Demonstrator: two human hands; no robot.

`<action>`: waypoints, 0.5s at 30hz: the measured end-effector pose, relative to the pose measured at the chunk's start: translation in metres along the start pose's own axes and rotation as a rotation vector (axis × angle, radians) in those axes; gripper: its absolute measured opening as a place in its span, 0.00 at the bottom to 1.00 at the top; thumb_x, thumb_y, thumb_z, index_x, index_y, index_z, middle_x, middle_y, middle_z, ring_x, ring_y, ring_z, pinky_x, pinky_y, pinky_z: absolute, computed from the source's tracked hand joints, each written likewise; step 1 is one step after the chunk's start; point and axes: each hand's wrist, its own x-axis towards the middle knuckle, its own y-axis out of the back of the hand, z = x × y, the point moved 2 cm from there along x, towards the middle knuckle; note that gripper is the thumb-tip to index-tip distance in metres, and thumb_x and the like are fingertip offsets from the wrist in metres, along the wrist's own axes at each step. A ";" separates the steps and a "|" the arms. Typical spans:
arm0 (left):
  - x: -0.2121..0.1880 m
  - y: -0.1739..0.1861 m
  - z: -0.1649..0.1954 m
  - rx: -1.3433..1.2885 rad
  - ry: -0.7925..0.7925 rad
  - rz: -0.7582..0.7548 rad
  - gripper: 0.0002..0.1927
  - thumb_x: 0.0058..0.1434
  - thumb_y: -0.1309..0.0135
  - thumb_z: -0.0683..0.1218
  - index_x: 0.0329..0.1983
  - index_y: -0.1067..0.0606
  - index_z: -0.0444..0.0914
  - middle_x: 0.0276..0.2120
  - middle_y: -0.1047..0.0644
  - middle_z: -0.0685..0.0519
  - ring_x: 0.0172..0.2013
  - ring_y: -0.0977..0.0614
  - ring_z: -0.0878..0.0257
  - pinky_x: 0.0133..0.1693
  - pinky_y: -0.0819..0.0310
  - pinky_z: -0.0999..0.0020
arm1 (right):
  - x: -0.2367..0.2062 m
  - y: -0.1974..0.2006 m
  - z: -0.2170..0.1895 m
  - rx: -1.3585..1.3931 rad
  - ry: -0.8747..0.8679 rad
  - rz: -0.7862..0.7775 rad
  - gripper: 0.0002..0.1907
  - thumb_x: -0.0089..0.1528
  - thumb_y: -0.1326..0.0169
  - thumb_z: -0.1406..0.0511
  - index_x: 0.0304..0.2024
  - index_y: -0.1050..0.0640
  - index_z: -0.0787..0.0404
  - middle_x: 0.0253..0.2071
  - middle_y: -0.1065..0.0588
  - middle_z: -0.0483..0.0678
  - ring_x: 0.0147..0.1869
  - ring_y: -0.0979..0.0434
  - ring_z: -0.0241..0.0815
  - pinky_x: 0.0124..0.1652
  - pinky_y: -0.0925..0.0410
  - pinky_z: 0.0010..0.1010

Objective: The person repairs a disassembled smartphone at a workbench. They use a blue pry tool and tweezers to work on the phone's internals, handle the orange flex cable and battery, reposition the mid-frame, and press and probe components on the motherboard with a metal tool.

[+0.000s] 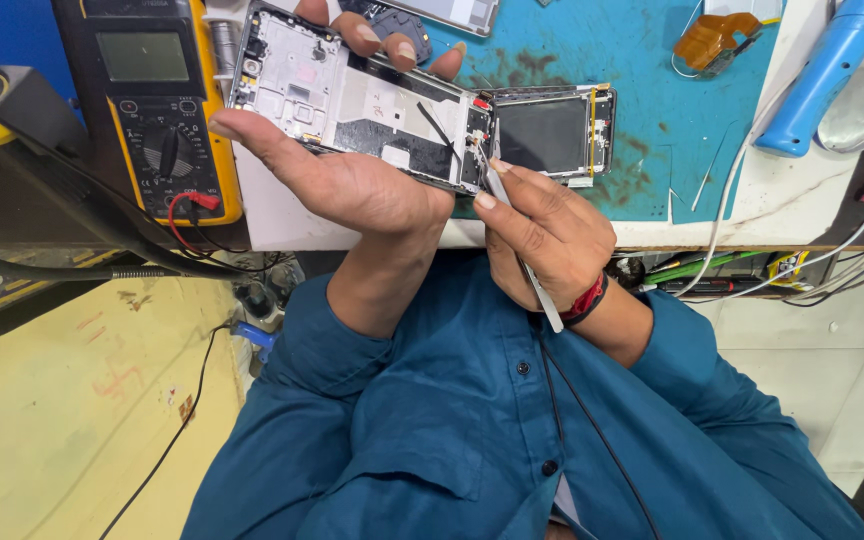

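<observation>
Opened phone (pixel 352 110), back off, white frame and dark boards bared, held above the bench's near edge (pixel 712 225). Long axis level, running left to right. Gripped by left hand (pixel 352 185), fingers curled round it; right hand (pixel 547 225) pinched shut on tweezers (pixel 512 225), tips at its right end.

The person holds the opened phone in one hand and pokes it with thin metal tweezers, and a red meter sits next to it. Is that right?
Nearly. The meter is yellow and black, not red; only its small plug is red. The head view shows the rest: the left hand holds the opened white phone frame, and the right hand pokes it with thin metal tweezers.
</observation>
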 end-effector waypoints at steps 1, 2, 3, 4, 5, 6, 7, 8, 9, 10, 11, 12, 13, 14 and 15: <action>0.000 0.000 -0.001 -0.001 -0.007 0.008 0.42 0.73 0.70 0.78 0.57 0.34 0.37 0.41 0.28 0.49 0.40 0.25 0.57 0.46 0.20 0.50 | 0.000 0.000 0.000 0.005 0.001 -0.001 0.17 0.61 0.39 0.79 0.52 0.22 0.65 0.51 0.22 0.63 0.53 0.16 0.59 0.52 0.22 0.41; -0.001 0.000 -0.001 -0.003 -0.009 0.014 0.42 0.73 0.70 0.78 0.58 0.35 0.37 0.41 0.28 0.49 0.40 0.25 0.57 0.47 0.20 0.49 | -0.001 0.000 0.000 0.010 0.001 -0.002 0.17 0.62 0.39 0.79 0.52 0.23 0.65 0.52 0.22 0.63 0.53 0.16 0.59 0.52 0.22 0.42; -0.001 0.000 -0.001 -0.004 -0.011 0.020 0.42 0.73 0.70 0.78 0.59 0.35 0.37 0.42 0.28 0.49 0.41 0.25 0.57 0.47 0.21 0.49 | -0.002 0.000 0.001 0.015 0.002 -0.003 0.16 0.62 0.40 0.79 0.52 0.23 0.66 0.53 0.22 0.64 0.54 0.16 0.59 0.53 0.22 0.42; -0.002 0.000 -0.001 -0.007 -0.009 0.022 0.42 0.72 0.70 0.78 0.60 0.35 0.37 0.42 0.28 0.49 0.41 0.25 0.57 0.48 0.21 0.47 | -0.003 0.000 0.002 0.007 -0.011 0.005 0.16 0.63 0.39 0.79 0.52 0.23 0.66 0.52 0.22 0.63 0.54 0.16 0.59 0.53 0.22 0.42; -0.002 0.000 -0.001 -0.014 -0.009 0.019 0.43 0.72 0.70 0.79 0.61 0.36 0.37 0.43 0.28 0.49 0.42 0.25 0.56 0.49 0.21 0.46 | -0.004 0.000 0.002 0.000 -0.023 0.012 0.15 0.64 0.39 0.79 0.51 0.24 0.66 0.52 0.22 0.62 0.54 0.16 0.59 0.53 0.22 0.41; -0.003 0.000 -0.001 -0.022 -0.009 0.015 0.43 0.72 0.70 0.79 0.63 0.36 0.37 0.43 0.28 0.49 0.43 0.25 0.56 0.50 0.22 0.45 | -0.005 -0.001 0.002 -0.006 -0.036 0.019 0.14 0.64 0.39 0.79 0.51 0.24 0.66 0.51 0.21 0.62 0.53 0.16 0.59 0.53 0.22 0.41; -0.004 -0.001 -0.002 -0.035 -0.011 0.008 0.44 0.73 0.70 0.79 0.64 0.37 0.37 0.44 0.29 0.48 0.44 0.25 0.55 0.51 0.23 0.44 | -0.007 0.000 0.003 0.016 -0.064 0.041 0.13 0.65 0.38 0.78 0.51 0.24 0.66 0.51 0.21 0.62 0.54 0.16 0.59 0.53 0.22 0.40; -0.005 -0.002 -0.001 -0.052 -0.008 -0.006 0.44 0.72 0.71 0.79 0.65 0.38 0.37 0.45 0.29 0.48 0.45 0.25 0.55 0.52 0.24 0.43 | -0.009 0.001 0.003 0.038 -0.091 0.063 0.13 0.65 0.38 0.77 0.50 0.25 0.66 0.51 0.21 0.61 0.54 0.16 0.59 0.54 0.23 0.40; -0.005 -0.002 -0.001 -0.069 -0.005 -0.020 0.45 0.71 0.71 0.79 0.66 0.38 0.37 0.46 0.29 0.48 0.45 0.25 0.54 0.54 0.24 0.42 | -0.011 0.003 0.004 0.061 -0.117 0.085 0.13 0.65 0.37 0.76 0.50 0.25 0.66 0.51 0.21 0.61 0.54 0.16 0.59 0.54 0.23 0.39; -0.006 -0.003 0.001 -0.089 0.003 -0.038 0.45 0.70 0.71 0.80 0.66 0.39 0.38 0.46 0.30 0.47 0.46 0.25 0.54 0.55 0.25 0.41 | -0.013 0.005 0.005 0.102 -0.137 0.102 0.12 0.66 0.38 0.75 0.50 0.26 0.66 0.51 0.21 0.61 0.54 0.16 0.58 0.54 0.23 0.39; -0.006 -0.005 0.002 -0.090 -0.005 -0.067 0.46 0.69 0.71 0.80 0.67 0.39 0.38 0.47 0.30 0.47 0.47 0.25 0.53 0.56 0.26 0.41 | -0.015 0.009 0.006 0.144 -0.158 0.117 0.12 0.67 0.39 0.74 0.50 0.27 0.66 0.51 0.21 0.61 0.54 0.16 0.57 0.54 0.24 0.40; -0.007 -0.006 0.003 -0.092 -0.013 -0.096 0.47 0.69 0.71 0.81 0.68 0.39 0.38 0.48 0.30 0.46 0.48 0.25 0.53 0.57 0.26 0.40 | -0.017 0.012 0.006 0.185 -0.179 0.132 0.12 0.67 0.40 0.72 0.50 0.28 0.66 0.51 0.21 0.62 0.54 0.16 0.56 0.55 0.24 0.40; -0.008 -0.008 0.004 -0.077 -0.037 -0.139 0.48 0.69 0.71 0.81 0.68 0.39 0.37 0.48 0.30 0.45 0.48 0.25 0.52 0.58 0.26 0.41 | -0.020 0.011 0.004 0.318 -0.267 0.231 0.14 0.68 0.39 0.70 0.53 0.28 0.64 0.52 0.21 0.60 0.54 0.17 0.52 0.55 0.24 0.38; -0.008 -0.009 0.005 -0.070 -0.038 -0.163 0.49 0.69 0.71 0.81 0.69 0.40 0.36 0.49 0.29 0.45 0.48 0.25 0.52 0.58 0.27 0.41 | -0.024 0.010 0.003 0.453 -0.354 0.331 0.16 0.69 0.38 0.67 0.55 0.29 0.63 0.52 0.21 0.58 0.55 0.17 0.49 0.55 0.24 0.37; -0.008 -0.011 0.006 -0.062 -0.039 -0.187 0.49 0.69 0.70 0.81 0.69 0.40 0.36 0.49 0.29 0.44 0.49 0.25 0.52 0.58 0.28 0.41 | -0.027 0.010 0.004 0.588 -0.440 0.431 0.19 0.70 0.37 0.64 0.58 0.29 0.61 0.53 0.21 0.57 0.55 0.17 0.46 0.55 0.23 0.35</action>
